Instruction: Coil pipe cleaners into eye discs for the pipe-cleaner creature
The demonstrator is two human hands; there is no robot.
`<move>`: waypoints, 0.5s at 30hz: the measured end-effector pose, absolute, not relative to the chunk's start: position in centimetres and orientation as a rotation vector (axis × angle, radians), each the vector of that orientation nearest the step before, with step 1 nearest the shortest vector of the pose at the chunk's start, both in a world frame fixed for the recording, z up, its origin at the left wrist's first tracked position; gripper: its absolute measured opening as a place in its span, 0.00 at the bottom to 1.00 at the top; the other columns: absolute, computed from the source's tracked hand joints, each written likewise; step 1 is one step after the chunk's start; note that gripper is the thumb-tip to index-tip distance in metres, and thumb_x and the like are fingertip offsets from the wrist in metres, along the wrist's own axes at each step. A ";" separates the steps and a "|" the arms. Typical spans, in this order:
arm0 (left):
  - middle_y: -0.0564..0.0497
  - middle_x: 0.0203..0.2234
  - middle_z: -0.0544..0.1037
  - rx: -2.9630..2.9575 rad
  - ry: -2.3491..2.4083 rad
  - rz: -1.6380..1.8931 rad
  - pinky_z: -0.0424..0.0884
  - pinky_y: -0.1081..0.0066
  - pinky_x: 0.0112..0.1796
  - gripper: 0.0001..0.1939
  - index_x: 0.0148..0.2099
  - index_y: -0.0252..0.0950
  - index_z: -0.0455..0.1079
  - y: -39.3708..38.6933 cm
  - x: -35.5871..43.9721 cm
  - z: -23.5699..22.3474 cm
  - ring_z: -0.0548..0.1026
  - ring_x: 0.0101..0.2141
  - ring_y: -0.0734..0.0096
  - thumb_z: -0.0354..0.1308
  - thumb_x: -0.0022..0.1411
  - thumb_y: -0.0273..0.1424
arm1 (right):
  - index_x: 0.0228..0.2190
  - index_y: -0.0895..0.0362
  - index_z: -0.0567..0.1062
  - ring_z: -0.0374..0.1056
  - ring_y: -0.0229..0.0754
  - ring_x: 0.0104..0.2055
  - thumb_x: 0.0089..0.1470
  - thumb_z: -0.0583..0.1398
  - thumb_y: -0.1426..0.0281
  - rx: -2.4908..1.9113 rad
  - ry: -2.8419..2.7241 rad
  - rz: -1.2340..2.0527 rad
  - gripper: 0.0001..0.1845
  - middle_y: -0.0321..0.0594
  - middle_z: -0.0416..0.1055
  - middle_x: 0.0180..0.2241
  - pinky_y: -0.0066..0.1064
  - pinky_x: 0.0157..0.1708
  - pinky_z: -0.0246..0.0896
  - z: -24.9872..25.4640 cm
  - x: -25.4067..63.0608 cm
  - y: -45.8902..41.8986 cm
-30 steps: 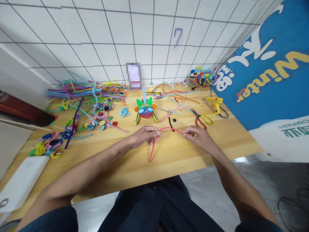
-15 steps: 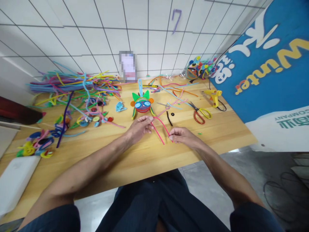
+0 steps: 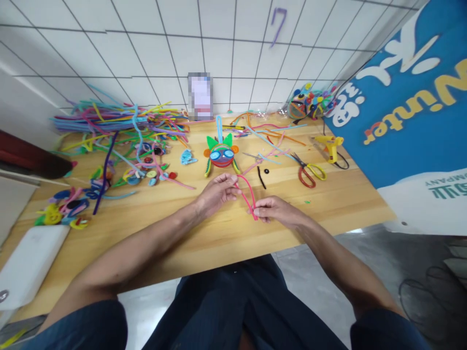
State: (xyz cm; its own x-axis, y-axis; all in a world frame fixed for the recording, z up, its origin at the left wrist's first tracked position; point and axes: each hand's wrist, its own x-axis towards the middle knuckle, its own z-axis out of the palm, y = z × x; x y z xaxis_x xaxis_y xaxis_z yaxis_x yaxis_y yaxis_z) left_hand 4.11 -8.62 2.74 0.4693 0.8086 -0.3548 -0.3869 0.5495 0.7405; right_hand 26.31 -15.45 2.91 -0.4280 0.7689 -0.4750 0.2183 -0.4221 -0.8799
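Both my hands hold a red pipe cleaner [image 3: 248,192] folded into a narrow loop just above the wooden table [image 3: 204,233]. My left hand [image 3: 218,192] pinches the bent top of the loop. The two ends are pinched together by my right hand [image 3: 272,210], a little nearer to me. Just beyond my left hand stands a small colourful pipe-cleaner figure [image 3: 220,154] with green ears and blue goggles.
A large heap of coloured pipe cleaners [image 3: 120,131] covers the far left, with coiled pieces [image 3: 69,209] near it. Red-and-yellow scissors [image 3: 309,174] and a yellow glue gun [image 3: 330,145] lie at the right. A white box [image 3: 29,265] sits at the near left.
My right hand has come in toward my left, folding the red pipe cleaner from a wide arch into a narrow loop with its ends together.
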 end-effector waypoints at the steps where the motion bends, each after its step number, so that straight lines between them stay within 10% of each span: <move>1: 0.55 0.27 0.79 0.631 0.755 0.800 0.74 0.80 0.22 0.12 0.36 0.32 0.70 -8.7 4.2 2.7 0.81 0.24 0.75 0.71 0.60 0.30 | 0.30 0.60 0.78 0.62 0.33 0.25 0.49 0.69 0.52 -1.395 -1.410 1.898 0.22 0.34 0.70 0.23 0.28 0.25 0.51 2.9 26.3 -15.5; 15: 0.54 0.27 0.78 0.654 0.707 0.860 0.74 0.78 0.24 0.16 0.37 0.32 0.70 -9.4 4.2 2.5 0.82 0.26 0.71 0.73 0.58 0.35 | 0.33 0.59 0.80 0.60 0.37 0.26 0.52 0.64 0.46 -1.490 -1.561 1.810 0.27 0.34 0.66 0.23 0.31 0.28 0.50 2.7 26.3 -15.8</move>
State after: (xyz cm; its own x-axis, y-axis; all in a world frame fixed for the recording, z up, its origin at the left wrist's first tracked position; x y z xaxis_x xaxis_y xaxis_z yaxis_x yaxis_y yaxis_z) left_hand 4.24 -9.37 2.51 0.4619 0.8408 -0.2824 -0.4394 0.4935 0.7506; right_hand 26.31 -15.84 2.74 -0.4031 0.7760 -0.4851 0.3659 -0.3492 -0.8627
